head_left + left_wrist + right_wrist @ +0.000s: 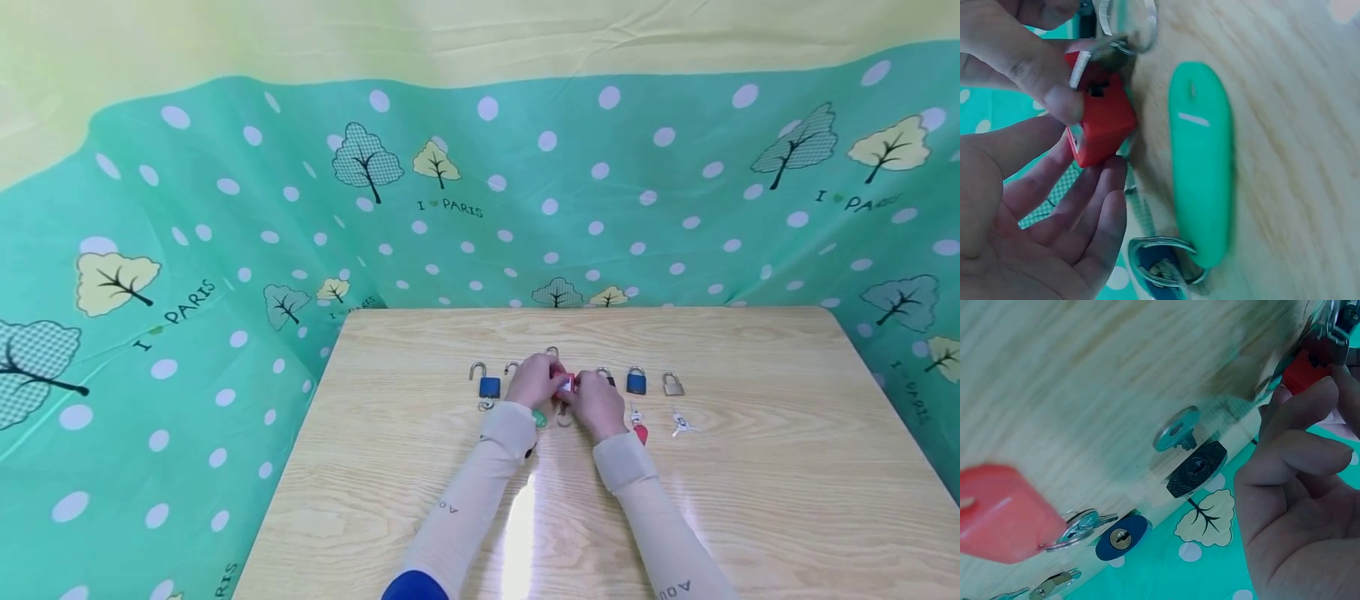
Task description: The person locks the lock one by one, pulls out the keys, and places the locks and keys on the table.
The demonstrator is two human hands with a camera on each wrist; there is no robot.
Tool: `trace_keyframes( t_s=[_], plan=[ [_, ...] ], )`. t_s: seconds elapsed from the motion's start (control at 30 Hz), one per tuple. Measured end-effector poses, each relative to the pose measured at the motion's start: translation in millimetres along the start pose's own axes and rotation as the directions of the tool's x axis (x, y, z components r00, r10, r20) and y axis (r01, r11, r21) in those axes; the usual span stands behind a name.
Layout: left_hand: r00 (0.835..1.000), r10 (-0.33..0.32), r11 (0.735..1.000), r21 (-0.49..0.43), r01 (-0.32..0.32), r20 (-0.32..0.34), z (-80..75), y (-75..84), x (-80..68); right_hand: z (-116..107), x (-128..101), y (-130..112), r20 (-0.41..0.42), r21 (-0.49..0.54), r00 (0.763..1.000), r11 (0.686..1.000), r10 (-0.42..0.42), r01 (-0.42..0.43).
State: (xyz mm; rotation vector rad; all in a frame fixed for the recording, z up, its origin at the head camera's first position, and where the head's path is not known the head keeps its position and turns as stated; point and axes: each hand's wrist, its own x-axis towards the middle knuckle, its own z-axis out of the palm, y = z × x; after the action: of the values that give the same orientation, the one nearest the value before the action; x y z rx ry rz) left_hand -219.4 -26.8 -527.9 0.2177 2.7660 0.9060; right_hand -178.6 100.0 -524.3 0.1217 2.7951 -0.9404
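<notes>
A red padlock (562, 383) is held between both hands above the table. My left hand (532, 379) grips it from the left, the fingers on one side and the thumb near its pale label. From the right, my right hand (598, 404) pinches the same padlock. In the left wrist view a key (1110, 55) with a ring sits against the red body by a dark keyhole; whether it is inserted, I cannot tell. A green key tag (1200, 162) lies below the left hand. The right hand's palm side shows in the right wrist view.
Left of the hands is a blue padlock (490, 387) with a raised shackle. To the right stand a black padlock (1197, 469), another blue padlock (636, 382) and a silver one (673, 385). Keys (681, 423) and a red key tag (641, 433) lie nearer. Patterned cloth (600, 200) hangs behind the table.
</notes>
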Motion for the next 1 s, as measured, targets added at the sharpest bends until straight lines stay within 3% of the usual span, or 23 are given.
trace_keyframes(
  t_s=[0.2,0.4,0.57,0.7,0.8,0.9,0.93,1.0],
  plan=[
    [1.000,-0.025,0.995,-0.098,0.025,-0.003,-1.0,3.0,-4.7,1,-1,3,0.008,0.017,1.000,1.000,0.016,-0.016],
    [1.000,-0.005,0.971,-0.238,0.008,0.015,-3.8,0.4,-9.3,-2,-4,9,0.031,0.142,0.999,0.989,0.032,-0.036],
    [1.000,0.020,0.934,-0.357,-0.022,-0.009,-12.8,-2.1,-10.5,-6,-9,14,0.066,0.305,0.996,0.950,0.055,-0.073],
    [0.996,-0.007,0.907,-0.420,-0.032,-0.090,-19.6,-4.0,-9.3,-11,-14,13,0.114,0.427,0.991,0.898,0.063,-0.107],
    [0.990,-0.042,0.882,-0.470,-0.025,-0.133,-22.7,-5.7,-7.7,-15,-18,10,0.136,0.496,0.990,0.862,0.047,-0.109],
    [0.991,-0.060,0.849,-0.528,-0.010,-0.117,-25.2,-5.6,-7.6,-18,-20,7,0.152,0.550,0.988,0.830,0.016,-0.098],
    [0.994,-0.054,0.831,-0.557,-0.009,-0.098,-26.0,-5.1,-7.5,-19,-20,7,0.154,0.562,0.988,0.822,0.001,-0.089],
    [0.998,-0.032,0.765,-0.644,-0.005,-0.046,-27.5,-3.6,-7.2,-20,-21,5,0.157,0.581,0.987,0.811,-0.031,-0.067]
  ],
)
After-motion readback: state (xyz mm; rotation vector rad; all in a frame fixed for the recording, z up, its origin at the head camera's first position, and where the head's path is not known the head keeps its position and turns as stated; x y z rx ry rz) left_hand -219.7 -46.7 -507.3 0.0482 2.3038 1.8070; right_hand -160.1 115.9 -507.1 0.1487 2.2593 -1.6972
